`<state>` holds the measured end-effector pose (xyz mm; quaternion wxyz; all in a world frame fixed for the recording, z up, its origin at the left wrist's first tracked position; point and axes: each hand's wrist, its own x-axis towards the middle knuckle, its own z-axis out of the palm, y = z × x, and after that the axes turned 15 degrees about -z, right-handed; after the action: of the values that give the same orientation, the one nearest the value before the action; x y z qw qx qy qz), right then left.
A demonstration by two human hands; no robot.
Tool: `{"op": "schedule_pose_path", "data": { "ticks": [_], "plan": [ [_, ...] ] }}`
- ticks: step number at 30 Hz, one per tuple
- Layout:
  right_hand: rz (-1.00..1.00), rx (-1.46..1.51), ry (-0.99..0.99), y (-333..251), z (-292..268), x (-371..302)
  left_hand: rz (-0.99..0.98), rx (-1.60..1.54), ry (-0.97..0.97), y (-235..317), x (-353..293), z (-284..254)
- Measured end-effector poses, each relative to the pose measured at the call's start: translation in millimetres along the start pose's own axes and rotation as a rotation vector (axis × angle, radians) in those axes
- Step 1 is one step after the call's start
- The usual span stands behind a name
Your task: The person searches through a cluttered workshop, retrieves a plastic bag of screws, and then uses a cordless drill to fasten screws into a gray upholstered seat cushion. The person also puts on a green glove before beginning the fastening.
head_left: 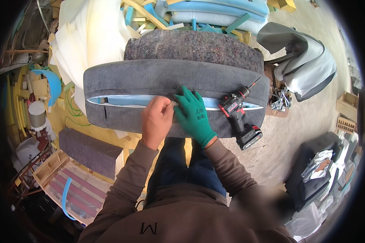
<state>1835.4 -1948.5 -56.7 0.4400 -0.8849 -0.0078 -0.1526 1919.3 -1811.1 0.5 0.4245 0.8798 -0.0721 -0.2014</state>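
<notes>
A dark grey upholstered cushion lies across the work in front of me. Along it runs a long open slit, where light blue padding shows. My left hand, bare, is closed in a pinch over the slit; whatever sits between its fingertips is too small to make out. Close beside it, my right hand wears a green work glove. Its fingers stretch out over the slit onto the grey fabric, and its thumb side is near the left fingertips. A black and red cordless drill rests on the cushion's right end.
Behind the cushion is a speckled felt-covered piece. White foam sheeting and foam offcuts lie beyond. Metal fittings and grey fabric are at right. A slatted wooden frame stands at lower left.
</notes>
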Motion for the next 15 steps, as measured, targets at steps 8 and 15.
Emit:
{"op": "schedule_pose_path", "data": {
  "ticks": [8, 15],
  "plan": [
    [0.083, -0.231, -0.021, -11.1, 13.8, 4.9, 0.035, -0.007, -0.013, -8.1, -2.5, 1.5],
    [0.19, -0.354, 0.064, -18.8, 29.3, 3.9, 0.002, 0.025, 0.06, -20.1, -11.1, 8.2]
  ]
}}
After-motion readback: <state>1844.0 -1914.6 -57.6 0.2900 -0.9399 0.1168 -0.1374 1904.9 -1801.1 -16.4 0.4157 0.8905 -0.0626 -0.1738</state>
